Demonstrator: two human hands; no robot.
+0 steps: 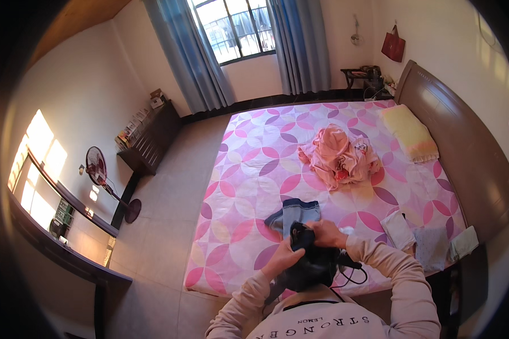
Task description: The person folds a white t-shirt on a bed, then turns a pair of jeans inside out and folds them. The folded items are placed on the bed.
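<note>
A denim garment (pixel 302 214) lies partly on the bed (pixel 237 203), its pale side showing beneath a dark blue edge. My left hand (pixel 285 257) grips the dark nearer part of the cloth from the left. On the right, my right hand (pixel 325 233) grips the same bunched part near its upper edge. A black rounded shape (pixel 311 269) in the foreground, seemingly my own head, covers the garment's near end. Past the denim, a crumpled heap of pink clothing (pixel 341 156) with printed figures rests on the sheet.
Folded white cloth (pixel 398 231), pale grey cloth (pixel 432 248) and light green cloth (pixel 464 243) lie at the bed's right near edge. A yellow pillow (pixel 409 133) rests by the brown headboard (pixel 458 110). A pedestal fan (pixel 96 165) and a dark cabinet (pixel 152 140) stand left.
</note>
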